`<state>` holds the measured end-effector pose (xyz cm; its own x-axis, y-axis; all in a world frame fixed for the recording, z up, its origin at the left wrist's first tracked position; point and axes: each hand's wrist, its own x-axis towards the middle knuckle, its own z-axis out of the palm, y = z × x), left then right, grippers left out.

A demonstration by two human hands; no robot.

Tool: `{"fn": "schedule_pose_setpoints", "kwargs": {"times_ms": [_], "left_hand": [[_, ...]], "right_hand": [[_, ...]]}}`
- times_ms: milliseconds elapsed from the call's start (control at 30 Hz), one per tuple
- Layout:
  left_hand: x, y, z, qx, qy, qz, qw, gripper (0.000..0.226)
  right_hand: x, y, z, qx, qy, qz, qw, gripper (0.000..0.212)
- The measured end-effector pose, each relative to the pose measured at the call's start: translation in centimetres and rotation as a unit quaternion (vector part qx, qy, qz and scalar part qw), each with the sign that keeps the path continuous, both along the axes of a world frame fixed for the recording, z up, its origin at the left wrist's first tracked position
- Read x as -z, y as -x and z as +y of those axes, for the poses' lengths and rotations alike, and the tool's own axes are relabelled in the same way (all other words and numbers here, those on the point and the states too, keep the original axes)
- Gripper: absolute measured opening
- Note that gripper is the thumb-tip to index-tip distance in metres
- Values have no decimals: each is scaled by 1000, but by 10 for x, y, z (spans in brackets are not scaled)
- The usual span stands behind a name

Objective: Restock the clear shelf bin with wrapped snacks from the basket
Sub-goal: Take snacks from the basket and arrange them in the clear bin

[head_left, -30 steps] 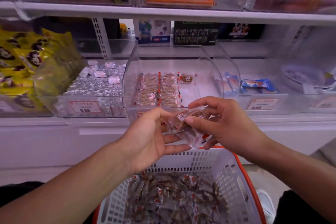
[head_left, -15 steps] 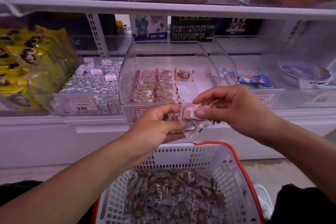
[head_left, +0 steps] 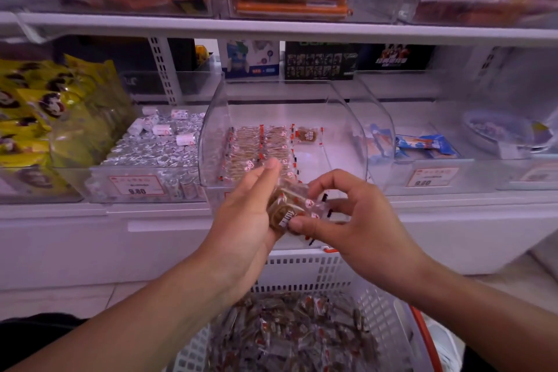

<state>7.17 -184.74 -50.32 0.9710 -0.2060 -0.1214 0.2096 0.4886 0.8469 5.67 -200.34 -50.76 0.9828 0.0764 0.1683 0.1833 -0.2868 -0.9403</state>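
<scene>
A small stack of clear-wrapped brown snacks [head_left: 290, 208] sits between my two hands, just in front of the clear shelf bin [head_left: 341, 118]. My left hand [head_left: 244, 214] cups the stack from the left with its fingers behind it. My right hand [head_left: 350, 220] pinches the stack's near edge with thumb and fingers. Inside the bin lie two neat rows of the same snacks [head_left: 259, 148] and one loose packet [head_left: 306, 135] at the back. Below my arms stands the white basket [head_left: 320, 275] with an orange rim, holding several wrapped snacks [head_left: 290, 332].
Left of the bin is a bin of silver-wrapped sweets [head_left: 151, 151], then yellow bags [head_left: 36, 112]. To the right is a bin with blue packets [head_left: 422, 143]. The shelf above [head_left: 271, 26] carries more bins with price tags. A white cabinet front [head_left: 120, 244] runs below.
Both hands have risen slightly toward the bin. My left hand's fingers now reach up behind the stack, and my right hand has shifted down to pinch its near edge.
</scene>
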Motion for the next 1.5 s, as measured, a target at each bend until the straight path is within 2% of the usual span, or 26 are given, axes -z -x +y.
{"fn": "schedule_pose_setpoints", "kwargs": {"times_ms": [100,167,267,367,467,567,633,700,833,900,1033,1133,1200,1267,1333,1400,1500], "left_hand": [[-2,-1,-3,-25,-23,-36,999,33],[-2,-3,-5,-53,-44,-48,996,19],[1,-6,-5,-72,-117,-95,986,17],[1,-8,-3,-19,-174,-125,977,34],[1,-10,0,33,-186,-107,976,53],[3,-6,-3,20,-165,-97,981,47],[5,-5,-4,3,-146,-79,986,32],[5,-5,-5,-9,-133,-75,988,20],[1,-8,-6,-7,-127,-68,990,16],[-2,-9,-5,7,-153,-82,985,13],[-9,-9,-4,51,-229,-131,963,22],[-21,-18,0,66,-280,-157,945,27],[-32,-34,11,61,-371,-201,905,32],[-37,-59,29,4,-485,-279,829,36],[-38,-80,43,-48,-550,-337,763,29],[-31,-91,48,-33,-608,-356,709,19],[-21,-97,48,-30,-731,-386,562,18]], "right_hand": [[4,4,12,0,-133,17,991,46],[0,2,12,-4,-137,-12,990,53],[-7,-2,6,-7,-79,-49,996,50],[-10,-4,1,-2,14,-103,995,45],[-11,-6,-3,3,104,-179,978,46],[-8,-6,-3,32,191,-220,956,54],[-5,-7,-2,48,232,-227,945,60],[-3,-9,-2,40,266,-256,929,58],[-3,-12,-1,2,261,-249,933,50],[-1,-13,-1,-26,278,-241,930,49],[-8,-16,-4,-74,313,-225,920,49],[-31,-31,-13,-103,368,-240,892,47],[-52,-55,-22,-114,430,-239,863,37],[-72,-91,-26,-94,495,-188,843,32],[-78,-137,-27,-77,552,-127,821,30],[-71,-185,-24,-71,628,-68,772,32],[-48,-240,-13,-75,723,19,686,33]]}}
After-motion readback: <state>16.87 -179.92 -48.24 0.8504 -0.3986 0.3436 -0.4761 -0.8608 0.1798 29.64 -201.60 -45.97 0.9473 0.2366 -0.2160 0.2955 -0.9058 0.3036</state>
